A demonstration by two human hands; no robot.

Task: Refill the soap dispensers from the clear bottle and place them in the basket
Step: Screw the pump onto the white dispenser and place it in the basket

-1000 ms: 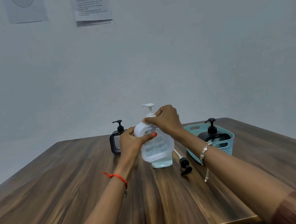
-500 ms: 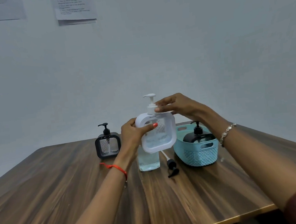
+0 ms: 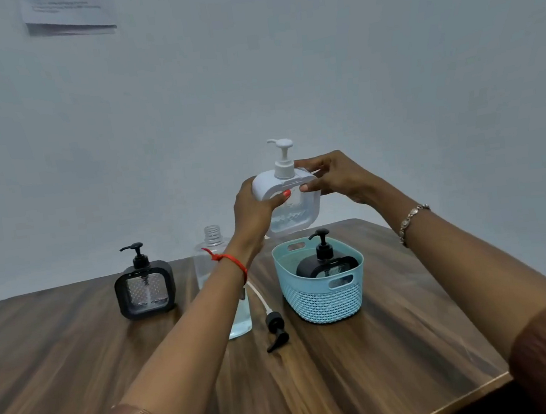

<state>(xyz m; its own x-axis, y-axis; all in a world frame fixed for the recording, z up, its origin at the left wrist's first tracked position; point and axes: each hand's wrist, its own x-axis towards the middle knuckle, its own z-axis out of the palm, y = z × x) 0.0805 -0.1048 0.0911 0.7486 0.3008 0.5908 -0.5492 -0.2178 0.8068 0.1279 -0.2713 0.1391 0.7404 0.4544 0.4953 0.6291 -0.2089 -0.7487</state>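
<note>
I hold the white dispenser (image 3: 289, 201) in both hands, in the air over the far edge of the table (image 3: 380, 347), just above and behind the basket (image 3: 320, 289). My left hand (image 3: 253, 209) grips its left side with the thumb laid across the front face, and I judge this hand takes the weight. My right hand (image 3: 332, 177) pinches the top right shoulder beside the pump neck, thumb below and fingers above. That steadies it upright, so nothing slops out at the neck. Its pump head sits on the neck and liquid shows in the lower part, so I take it as refilled and ready for the basket.

The basket stands toward the far right corner. A black dispenser (image 3: 324, 263) is already upright inside it, leaving what room there is on the left, which looks tight.

The clear bottle (image 3: 213, 246) stands uncapped near the middle of the table, partly hidden behind my left forearm. Its pump (image 3: 276, 331) lies on the wood between the bottle and the basket, tube pointing toward the far edge. I judge the bottle is left open because the other black dispenser (image 3: 145, 289), toward the far left corner, is not yet in the basket.
</note>
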